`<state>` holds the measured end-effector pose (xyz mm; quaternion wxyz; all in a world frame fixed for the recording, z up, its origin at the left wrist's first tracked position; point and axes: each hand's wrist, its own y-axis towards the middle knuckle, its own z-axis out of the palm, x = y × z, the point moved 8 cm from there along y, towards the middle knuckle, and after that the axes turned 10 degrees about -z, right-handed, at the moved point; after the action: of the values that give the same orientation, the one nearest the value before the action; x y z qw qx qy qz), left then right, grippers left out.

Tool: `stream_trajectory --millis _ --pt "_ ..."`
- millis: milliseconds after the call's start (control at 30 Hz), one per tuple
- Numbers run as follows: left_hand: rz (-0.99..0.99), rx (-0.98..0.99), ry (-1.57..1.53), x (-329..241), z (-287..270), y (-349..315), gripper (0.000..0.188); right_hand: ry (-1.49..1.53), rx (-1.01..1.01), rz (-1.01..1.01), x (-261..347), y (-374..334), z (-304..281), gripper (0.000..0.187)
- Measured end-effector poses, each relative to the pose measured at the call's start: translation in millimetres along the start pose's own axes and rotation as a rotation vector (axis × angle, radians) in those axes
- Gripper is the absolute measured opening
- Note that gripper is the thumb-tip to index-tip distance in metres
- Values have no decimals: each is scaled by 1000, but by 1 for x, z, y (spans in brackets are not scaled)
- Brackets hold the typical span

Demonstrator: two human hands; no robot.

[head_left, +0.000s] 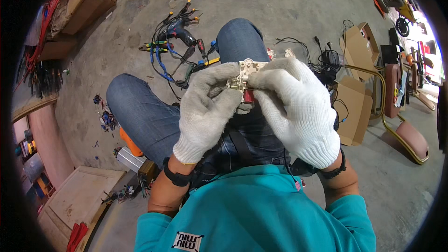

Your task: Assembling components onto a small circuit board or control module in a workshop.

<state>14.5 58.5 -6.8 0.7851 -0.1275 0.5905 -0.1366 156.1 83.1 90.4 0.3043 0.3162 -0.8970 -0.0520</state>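
Gloved fingers (267,80) clasp a cream part (249,66) between them.

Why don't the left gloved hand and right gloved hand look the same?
The left gloved hand looks greyer; the right gloved hand looks whiter. The left gloved hand looks smaller in this picture; the right gloved hand looks bigger. Both wear knitted gloves and hold the cream plastic part.
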Motion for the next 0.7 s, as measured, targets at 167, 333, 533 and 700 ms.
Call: stream_trajectory --millis 167,333,533,700 --pt "16 -2 -21 2 -1 0 37 93 -31 97 -5 -3 -2 16" --pt "-10 33 -75 5 -1 -1 35 29 -11 110 -7 -5 -7 21" --pt "-2 59 -52 3 0 -1 32 -5 23 96 -5 -6 -4 22" --pt "-35 85 -140 2 2 -2 31 -37 57 90 -1 -5 -4 23"
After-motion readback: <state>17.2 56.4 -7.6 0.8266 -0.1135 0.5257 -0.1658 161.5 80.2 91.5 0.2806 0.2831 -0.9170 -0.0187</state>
